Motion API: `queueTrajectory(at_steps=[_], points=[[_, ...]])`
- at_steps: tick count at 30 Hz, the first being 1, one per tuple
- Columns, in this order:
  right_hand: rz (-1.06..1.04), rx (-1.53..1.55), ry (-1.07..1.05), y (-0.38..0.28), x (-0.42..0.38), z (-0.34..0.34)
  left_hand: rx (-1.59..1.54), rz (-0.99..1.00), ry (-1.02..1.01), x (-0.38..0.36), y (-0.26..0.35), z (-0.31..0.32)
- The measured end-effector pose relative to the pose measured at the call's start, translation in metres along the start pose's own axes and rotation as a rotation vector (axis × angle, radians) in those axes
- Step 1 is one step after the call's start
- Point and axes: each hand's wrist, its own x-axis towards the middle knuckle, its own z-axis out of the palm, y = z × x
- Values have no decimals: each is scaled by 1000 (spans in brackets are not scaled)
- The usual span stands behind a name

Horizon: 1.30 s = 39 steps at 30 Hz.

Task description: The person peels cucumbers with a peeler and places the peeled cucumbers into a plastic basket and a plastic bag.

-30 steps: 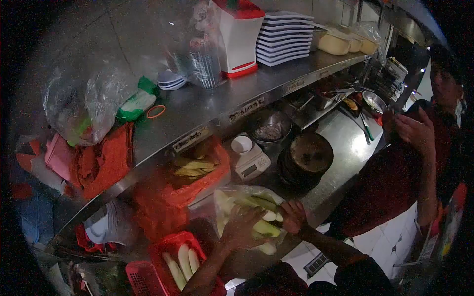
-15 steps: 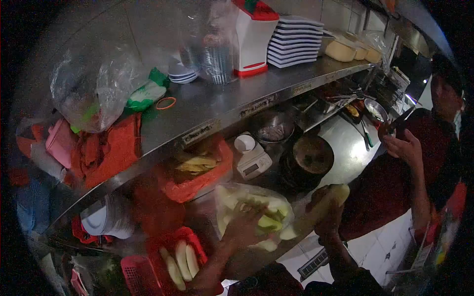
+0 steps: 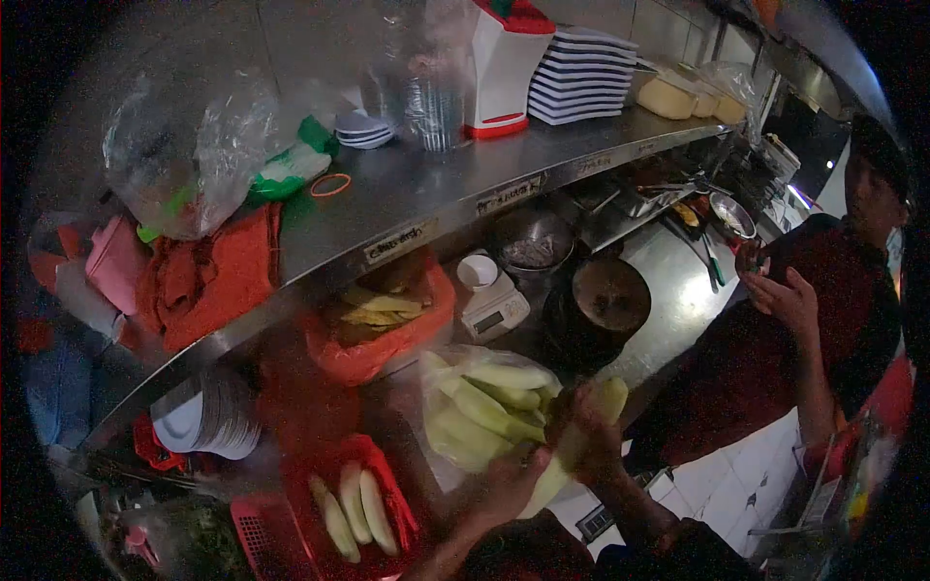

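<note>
A clear plastic bag (image 3: pixel 450 431) full of long pale-green peeled pieces (image 3: pixel 489 407) lies on the counter in front of me. My left hand (image 3: pixel 513 479) is at the bag's lower right edge, its fingers closed near the end of a pale piece. Just right of the bag, my right hand (image 3: pixel 586 436) is wrapped round a long pale piece (image 3: pixel 610 399), whose end sticks out past the fingers. Several similar peeled pieces (image 3: pixel 354 508) lie in a red basket (image 3: pixel 407 523) at the lower left.
Behind the bag are an orange-lined bin (image 3: pixel 339 363) with yellow peels, a white scale (image 3: pixel 499 312) and a dark pot (image 3: pixel 610 295). A metal shelf (image 3: pixel 417 208) runs above, holding stacked plates (image 3: pixel 581 77). Another person (image 3: pixel 775 320) stands at the right, hands raised.
My left hand has moved off the pieces in the bag, down and right. My right hand has come left with its piece, close to the bag.
</note>
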Motion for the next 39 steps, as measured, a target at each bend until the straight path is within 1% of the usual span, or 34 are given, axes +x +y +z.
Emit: queueTrajectory(at_steps=[1,2,5,7,10,11,12,14,15,16,18,19,20,21,22,23,24,25,26,28,29,30,31,32,33,34,36,37,38,39], points=[[12,4,-9,5,-6,-7,73,70,-35,-9,1,0],[28,-61,0,3,-17,-5,148,132,-70,-21,-1,-1],[63,-311,3,-11,-38,21,205,261,-11,-58,32,-5],[74,-450,-8,-14,-44,32,365,250,61,-66,50,-12],[75,-621,13,-7,-40,36,-271,57,-69,-66,31,7],[72,-673,34,-2,-38,34,-552,-65,-213,-64,12,17],[78,-700,64,4,-34,30,-813,-227,-326,-62,1,22],[148,-562,135,16,-23,28,-913,-407,-309,-61,-5,20],[211,-351,139,13,-16,36,-990,-397,-314,-58,-10,17],[274,-142,157,9,-9,44,-984,-398,-329,-58,-9,16],[309,-394,108,7,-5,50,-1107,-293,-279,-61,-8,17],[274,-369,132,11,0,46,-1151,-266,-296,-63,-10,18],[239,-345,154,14,5,46,-1127,-233,-293,-55,-9,13],[282,-349,54,11,5,46,-1206,-292,-264,-58,-12,16],[305,-349,4,11,2,49,-1292,-357,-234,-62,-14,20],[328,-350,-46,9,-1,53,-1258,-377,-139,-63,-14,22],[304,-397,-84,6,-9,62,-1257,-378,-137,-63,-15,21],[283,-446,-121,6,-14,65,-1246,-319,-91,-63,-16,21],[292,-448,-118,9,-18,63,-1225,-288,-95,-63,-12,18],[191,-686,-67,17,-25,56,-1183,-226,-101,-64,-4,14],[217,-789,-108,20,-22,54,-1118,-280,-53,-66,1,12],[218,-790,-104,19,-25,57,-1086,-307,-33,-66,1,12],[281,-654,-83,17,-27,64,-1053,-335,-13,-66,1,13],[343,-517,-63,15,-28,70,-1099,-370,14,-64,-4,14],[344,-517,-59,14,-28,71,-1143,-405,42,-64,-7,15],[306,-473,-74,14,-27,72,-1142,-405,39,-65,-8,15],[266,-432,-91,16,-26,73,-1106,-304,2,-65,-10,12],[246,-365,-53,19,-25,72,-1095,-268,-10,-65,-12,11],[222,-299,-14,21,-26,69,-1060,-290,-61,-67,-15,9],[220,-301,-19,27,-31,60,-1041,-300,-78,-67,-16,11]])
